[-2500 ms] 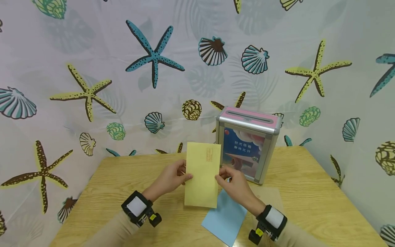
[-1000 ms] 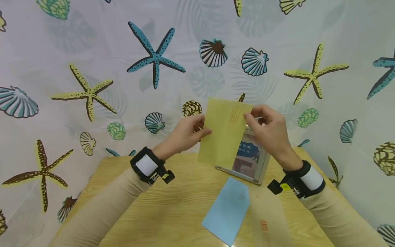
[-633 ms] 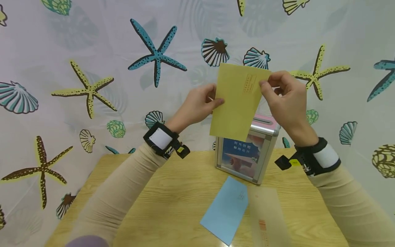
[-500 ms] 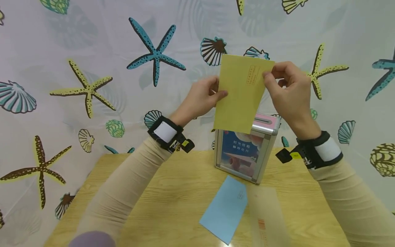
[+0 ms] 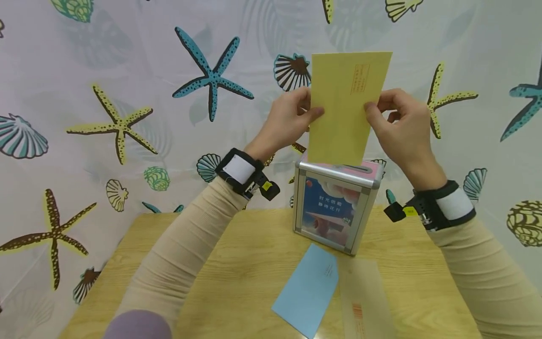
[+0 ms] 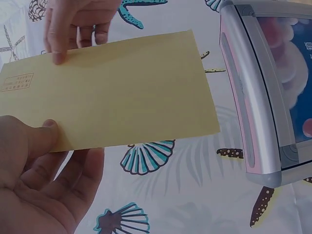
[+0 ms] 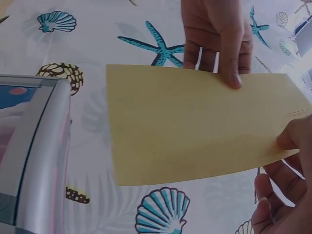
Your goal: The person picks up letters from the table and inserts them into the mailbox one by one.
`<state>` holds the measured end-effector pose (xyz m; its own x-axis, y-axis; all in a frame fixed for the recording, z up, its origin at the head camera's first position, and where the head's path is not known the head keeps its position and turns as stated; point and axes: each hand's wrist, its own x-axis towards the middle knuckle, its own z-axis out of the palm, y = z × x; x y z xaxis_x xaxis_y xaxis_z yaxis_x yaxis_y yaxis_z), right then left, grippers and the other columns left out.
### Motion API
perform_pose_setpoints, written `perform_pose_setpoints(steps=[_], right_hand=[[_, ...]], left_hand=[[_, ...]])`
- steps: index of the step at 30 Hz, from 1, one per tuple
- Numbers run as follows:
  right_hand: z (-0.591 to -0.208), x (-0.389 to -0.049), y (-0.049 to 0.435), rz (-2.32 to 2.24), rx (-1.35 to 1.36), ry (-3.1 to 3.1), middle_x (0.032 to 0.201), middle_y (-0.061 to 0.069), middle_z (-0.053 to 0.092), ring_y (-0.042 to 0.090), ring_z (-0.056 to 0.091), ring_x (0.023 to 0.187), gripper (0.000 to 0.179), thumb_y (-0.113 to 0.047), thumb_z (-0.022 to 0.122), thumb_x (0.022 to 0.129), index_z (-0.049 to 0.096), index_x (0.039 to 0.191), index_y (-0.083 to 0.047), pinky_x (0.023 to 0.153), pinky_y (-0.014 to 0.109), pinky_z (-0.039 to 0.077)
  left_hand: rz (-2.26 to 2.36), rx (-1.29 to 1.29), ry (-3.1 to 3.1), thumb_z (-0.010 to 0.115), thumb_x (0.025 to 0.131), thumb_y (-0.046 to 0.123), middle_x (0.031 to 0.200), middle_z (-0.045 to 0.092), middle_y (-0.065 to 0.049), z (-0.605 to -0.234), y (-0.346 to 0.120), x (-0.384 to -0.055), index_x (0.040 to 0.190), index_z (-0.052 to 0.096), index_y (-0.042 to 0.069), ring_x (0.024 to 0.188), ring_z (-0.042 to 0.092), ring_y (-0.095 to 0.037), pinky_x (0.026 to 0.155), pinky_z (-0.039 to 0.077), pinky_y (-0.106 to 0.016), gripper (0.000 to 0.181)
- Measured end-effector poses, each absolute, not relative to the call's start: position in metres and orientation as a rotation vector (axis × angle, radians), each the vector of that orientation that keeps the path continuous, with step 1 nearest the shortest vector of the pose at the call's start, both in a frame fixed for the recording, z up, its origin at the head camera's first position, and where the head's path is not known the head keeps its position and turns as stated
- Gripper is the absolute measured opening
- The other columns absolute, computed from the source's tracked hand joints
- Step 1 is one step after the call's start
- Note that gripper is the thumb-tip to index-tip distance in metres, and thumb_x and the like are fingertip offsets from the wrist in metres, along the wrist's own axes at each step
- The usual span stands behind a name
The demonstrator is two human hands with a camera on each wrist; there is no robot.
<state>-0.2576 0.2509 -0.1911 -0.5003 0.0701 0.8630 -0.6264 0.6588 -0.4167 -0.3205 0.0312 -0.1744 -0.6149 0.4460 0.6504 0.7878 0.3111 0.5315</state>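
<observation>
A yellow envelope (image 5: pixel 340 117) with a small red printed box is held upright between both hands. My left hand (image 5: pixel 290 120) pinches its left edge, thumb on the face toward me. The right hand (image 5: pixel 400 129) pinches the opposite edge the same way. Below the envelope stands a silver-framed letter box (image 5: pixel 332 212) with a pink top and a long slot (image 5: pixel 360 168), partly hidden by the envelope in the head view. In the left wrist view, a gap separates the envelope's lower edge (image 6: pixel 207 87) from the box top (image 6: pixel 236 97).
A blue envelope (image 5: pixel 308 289) and a tan envelope (image 5: pixel 366 296) lie on the wooden table (image 5: pixel 237 282) in front of the box. Behind hangs a white cloth (image 5: pixel 139 56) printed with starfish and shells. Something purple and rounded (image 5: pixel 137 325) shows at the bottom edge.
Both hands have raised the yellow envelope from low beside the box to above its top, moving up and to the right. The box and the other envelopes stay where they were.
</observation>
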Motion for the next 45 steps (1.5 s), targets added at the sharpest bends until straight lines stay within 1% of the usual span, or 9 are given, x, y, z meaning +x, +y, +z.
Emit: perform_pose_setpoints(steps=[3, 5, 12, 16, 19, 23, 27, 37, 45], right_hand=[[-0.204, -0.267, 0.261, 0.885, 0.428, -1.985, 0.082, -0.01, 0.062, 0.004, 0.054, 0.079, 0.023, -0.025, 0.063, 0.092, 0.071, 0.102, -0.006, 0.06, 0.021, 0.034], [-0.213, -0.27, 0.267, 0.867, 0.428, -2.042, 0.083, -0.005, 0.064, 0.006, 0.054, 0.078, 0.023, -0.026, 0.063, 0.092, 0.071, 0.103, -0.007, 0.06, 0.021, 0.035], [-0.247, -0.279, 0.288, 0.757, 0.467, -2.244, 0.084, 0.005, 0.068, 0.011, 0.052, 0.076, 0.019, -0.026, 0.064, 0.094, 0.068, 0.099, -0.008, 0.062, 0.026, 0.037], [-0.264, -0.283, 0.295, 0.706, 0.509, -2.304, 0.086, 0.007, 0.07, 0.016, 0.058, 0.076, 0.013, -0.02, 0.066, 0.093, 0.069, 0.098, -0.009, 0.059, 0.029, 0.043], [-0.273, -0.287, 0.294, 0.696, 0.533, -2.343, 0.087, 0.01, 0.072, 0.023, 0.064, 0.081, 0.012, -0.017, 0.067, 0.092, 0.069, 0.1, -0.008, 0.064, 0.04, 0.051], [-0.279, -0.291, 0.292, 0.692, 0.524, -2.41, 0.088, 0.013, 0.072, 0.027, 0.066, 0.084, 0.02, -0.018, 0.068, 0.091, 0.069, 0.107, -0.006, 0.071, 0.049, 0.052], [-0.28, -0.293, 0.292, 0.687, 0.52, -2.456, 0.088, 0.014, 0.072, 0.027, 0.066, 0.083, 0.023, -0.02, 0.067, 0.092, 0.069, 0.11, -0.006, 0.07, 0.048, 0.051], [-0.287, -0.298, 0.291, 0.68, 0.583, -2.428, 0.084, 0.014, 0.071, 0.027, 0.066, 0.078, 0.02, -0.012, 0.069, 0.09, 0.068, 0.108, -0.003, 0.072, 0.051, 0.055], [-0.29, -0.298, 0.293, 0.709, 0.512, -2.411, 0.08, 0.013, 0.069, 0.027, 0.065, 0.078, 0.018, -0.014, 0.07, 0.089, 0.068, 0.103, -0.003, 0.07, 0.049, 0.053]], left_hand=[[-1.237, -1.107, -2.172, 0.066, 0.093, 0.013, 0.095, 0.069, -0.005, -0.169, 0.033, -0.32, 0.108, 0.062, 0.006, 0.08, 0.067, -0.009, 0.064, 0.056, -0.025, 0.016], [-1.241, -1.101, -2.167, 0.066, 0.094, 0.013, 0.095, 0.07, -0.005, -0.166, 0.034, -0.319, 0.108, 0.062, 0.006, 0.08, 0.067, -0.008, 0.064, 0.056, -0.025, 0.017], [-1.331, -1.061, -2.179, 0.065, 0.094, 0.014, 0.098, 0.07, -0.006, -0.168, 0.041, -0.323, 0.108, 0.064, 0.007, 0.08, 0.067, -0.01, 0.067, 0.056, -0.026, 0.016], [-1.343, -1.039, -2.205, 0.066, 0.094, 0.017, 0.096, 0.07, -0.004, -0.176, 0.046, -0.329, 0.104, 0.064, 0.008, 0.082, 0.067, -0.01, 0.071, 0.055, -0.026, 0.014], [-1.303, -1.026, -2.242, 0.066, 0.094, 0.018, 0.096, 0.068, -0.003, -0.182, 0.048, -0.334, 0.102, 0.063, 0.009, 0.085, 0.067, -0.01, 0.077, 0.054, -0.026, 0.012], [-1.28, -1.014, -2.279, 0.066, 0.094, 0.019, 0.097, 0.067, -0.004, -0.188, 0.049, -0.339, 0.102, 0.063, 0.009, 0.087, 0.067, -0.011, 0.081, 0.053, -0.025, 0.013], [-1.288, -1.006, -2.288, 0.066, 0.094, 0.018, 0.097, 0.068, -0.004, -0.192, 0.051, -0.343, 0.1, 0.063, 0.008, 0.086, 0.067, -0.011, 0.08, 0.053, -0.026, 0.012], [-1.274, -1.024, -2.303, 0.065, 0.095, 0.018, 0.098, 0.068, -0.004, -0.208, 0.054, -0.354, 0.101, 0.062, 0.008, 0.088, 0.066, -0.012, 0.082, 0.052, -0.027, 0.012], [-1.24, -1.044, -2.372, 0.064, 0.095, 0.016, 0.102, 0.069, -0.007, -0.219, 0.059, -0.358, 0.108, 0.061, 0.006, 0.09, 0.066, -0.015, 0.082, 0.053, -0.028, 0.016]])
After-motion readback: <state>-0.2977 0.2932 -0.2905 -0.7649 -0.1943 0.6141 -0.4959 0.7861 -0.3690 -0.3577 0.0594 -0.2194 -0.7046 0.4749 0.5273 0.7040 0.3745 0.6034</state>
